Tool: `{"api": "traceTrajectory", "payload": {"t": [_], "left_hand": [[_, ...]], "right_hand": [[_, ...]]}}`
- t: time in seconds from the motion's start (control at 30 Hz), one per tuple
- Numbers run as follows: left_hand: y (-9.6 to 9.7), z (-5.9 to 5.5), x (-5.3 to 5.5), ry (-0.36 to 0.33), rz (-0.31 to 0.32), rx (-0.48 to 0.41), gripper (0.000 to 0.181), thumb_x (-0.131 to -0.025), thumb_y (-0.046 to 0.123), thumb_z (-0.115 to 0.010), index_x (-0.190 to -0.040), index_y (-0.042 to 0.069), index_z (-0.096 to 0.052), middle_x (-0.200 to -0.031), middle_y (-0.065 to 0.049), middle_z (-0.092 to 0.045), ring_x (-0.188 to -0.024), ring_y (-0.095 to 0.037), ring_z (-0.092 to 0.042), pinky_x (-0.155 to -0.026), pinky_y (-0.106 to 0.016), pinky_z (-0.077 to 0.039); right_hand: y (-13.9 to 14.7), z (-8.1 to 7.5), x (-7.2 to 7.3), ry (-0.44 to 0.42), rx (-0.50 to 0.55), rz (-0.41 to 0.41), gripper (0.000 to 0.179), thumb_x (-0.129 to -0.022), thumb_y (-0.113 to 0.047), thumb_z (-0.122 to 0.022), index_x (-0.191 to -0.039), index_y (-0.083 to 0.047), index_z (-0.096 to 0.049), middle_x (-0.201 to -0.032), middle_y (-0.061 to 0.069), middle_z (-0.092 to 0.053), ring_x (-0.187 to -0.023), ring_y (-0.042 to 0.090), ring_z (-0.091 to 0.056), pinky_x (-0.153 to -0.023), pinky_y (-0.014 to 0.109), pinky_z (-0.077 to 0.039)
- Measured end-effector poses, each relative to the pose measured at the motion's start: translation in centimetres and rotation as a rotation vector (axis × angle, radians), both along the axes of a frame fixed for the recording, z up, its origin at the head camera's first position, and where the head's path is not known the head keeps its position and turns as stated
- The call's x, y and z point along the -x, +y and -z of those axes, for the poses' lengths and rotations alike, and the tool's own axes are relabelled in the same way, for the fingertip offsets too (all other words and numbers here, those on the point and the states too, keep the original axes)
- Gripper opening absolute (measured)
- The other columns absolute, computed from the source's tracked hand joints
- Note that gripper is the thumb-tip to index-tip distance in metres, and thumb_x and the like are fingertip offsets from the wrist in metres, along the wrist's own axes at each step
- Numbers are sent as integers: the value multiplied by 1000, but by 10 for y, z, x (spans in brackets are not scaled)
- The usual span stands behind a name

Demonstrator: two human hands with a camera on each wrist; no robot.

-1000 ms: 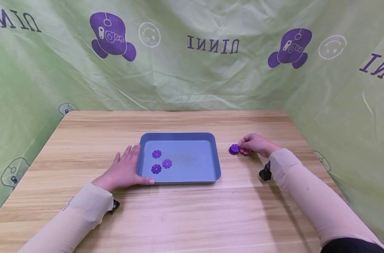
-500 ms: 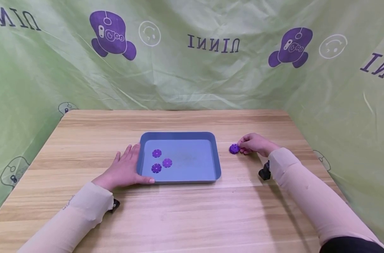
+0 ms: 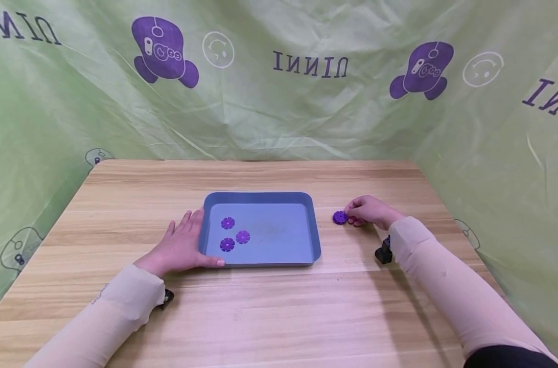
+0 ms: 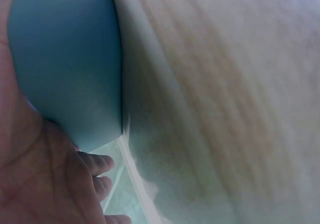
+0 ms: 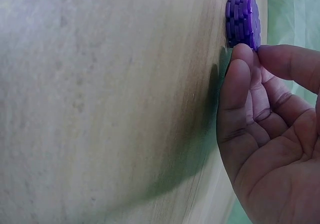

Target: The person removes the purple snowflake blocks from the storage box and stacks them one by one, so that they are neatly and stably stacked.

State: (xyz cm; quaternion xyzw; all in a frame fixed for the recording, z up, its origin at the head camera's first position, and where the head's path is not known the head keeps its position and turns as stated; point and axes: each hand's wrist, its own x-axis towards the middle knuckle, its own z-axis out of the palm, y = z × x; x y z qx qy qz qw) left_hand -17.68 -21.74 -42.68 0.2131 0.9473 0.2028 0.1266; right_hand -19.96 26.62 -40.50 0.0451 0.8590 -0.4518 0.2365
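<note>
A blue-grey rectangular tray [image 3: 283, 230] sits mid-table in the head view. Three purple notched plastic discs [image 3: 243, 237] lie flat in its left half. My left hand [image 3: 180, 249] rests against the tray's left end, fingers spread along the outer wall, thumb over the near corner. The left wrist view has the palm beside the tray wall [image 4: 70, 59]. Right of the tray stands a small stack of purple notched discs [image 3: 340, 217]. My right hand [image 3: 370, 209] pinches the right edge of its top disc [image 5: 255, 27] between thumb and fingertips; the layers line up closely.
The wooden table [image 3: 279, 317] reaches back to a green printed cloth [image 3: 270, 117], which hangs behind it and on both sides. A black wrist camera [image 3: 384, 251] sits below the right cuff, and another [image 3: 167, 298] below the left.
The top disc, at first tilted and offset over the stack, now lies in line with it. My right hand has moved down slightly; the left hand and tray have stayed put.
</note>
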Motion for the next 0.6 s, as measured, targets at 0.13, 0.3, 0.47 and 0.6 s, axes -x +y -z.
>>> {"api": "traceTrajectory", "payload": {"t": [0.13, 0.3, 0.47, 0.6], "left_hand": [[0, 0, 0, -2, -1, -1, 147, -69, 74, -81, -161, -10, -3, -166, -34, -9, -152, -53, -5, -118, -72, 0], [-1, 1, 1, -8, -2, 1, 148, -69, 76, -80, -161, -9, -2, -166, -34, -9, -153, -53, -5, -118, -71, 0], [-1, 1, 1, -20, -4, -1, 147, -70, 76, -80, -161, -8, -1, -167, -33, -7, -153, -52, -4, -118, -70, 1], [-1, 1, 1, -22, -5, -3, 146, -70, 75, -80, -161, -8, -1, -167, -32, -7, -153, -52, -3, -118, -70, 1]], "right_hand": [[-1, 0, 0, 5, -10, -1, 20, -106, -5, -54, -114, 12, -61, -89, 5, -65, -77, 11, -59, -68, 23, -54], [-2, -1, 1, 4, -18, 3, 20, -106, -6, -54, -115, 11, -61, -91, 5, -65, -78, 11, -59, -69, 23, -54], [-2, 0, 1, 3, -28, 10, 21, -106, -6, -54, -115, 11, -62, -91, 6, -65, -79, 12, -59, -70, 24, -54], [-1, -3, 0, 6, -30, 9, 20, -106, -6, -54, -114, 10, -62, -91, 6, -65, -79, 12, -60, -70, 24, -55]]}}
